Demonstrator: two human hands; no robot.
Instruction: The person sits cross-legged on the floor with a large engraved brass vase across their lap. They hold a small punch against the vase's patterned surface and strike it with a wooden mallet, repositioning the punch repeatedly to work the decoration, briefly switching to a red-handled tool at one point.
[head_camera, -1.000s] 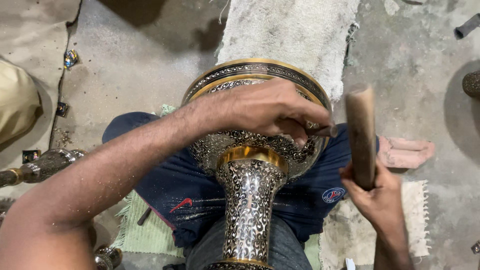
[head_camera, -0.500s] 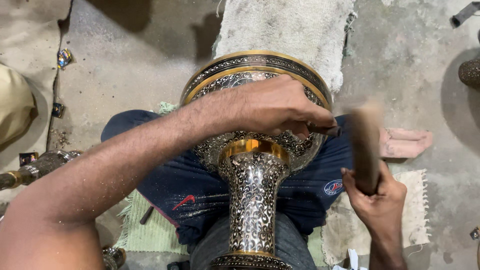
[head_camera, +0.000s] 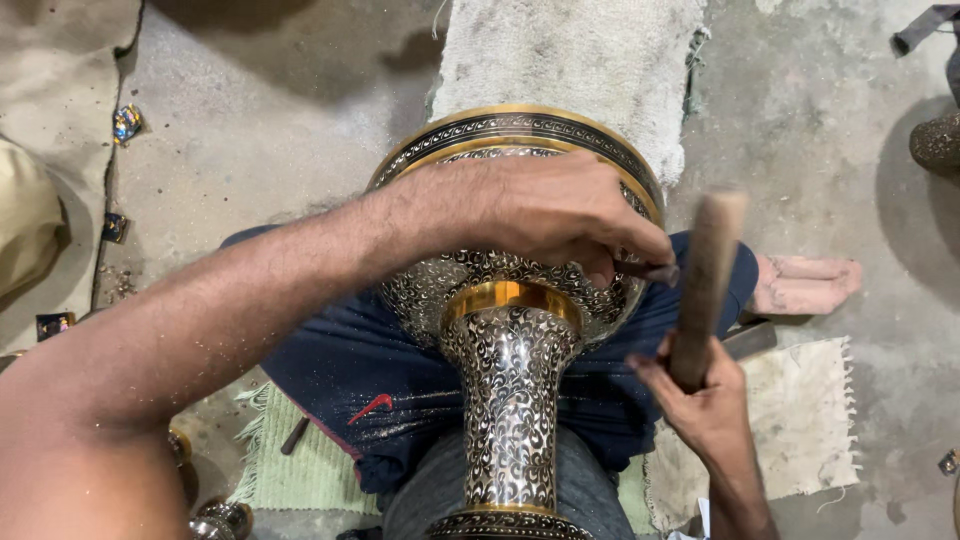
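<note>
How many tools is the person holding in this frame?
2. A thin dark chisel-like tool is pinched in the left hand against the engraved brass vase. A wooden-handled striking tool is gripped in the right hand; it is motion-blurred, and its head is not clear.

Even, moderately bright overhead light; soft shadows on floor (head_camera: 250, 130) top centre and right. Glare on vase (head_camera: 510, 400) gold band and stem. Wooden mallet (head_camera: 705, 280) motion-blurred; near forearm (head_camera: 150, 370) slightly soft. Rest sharp.
</note>
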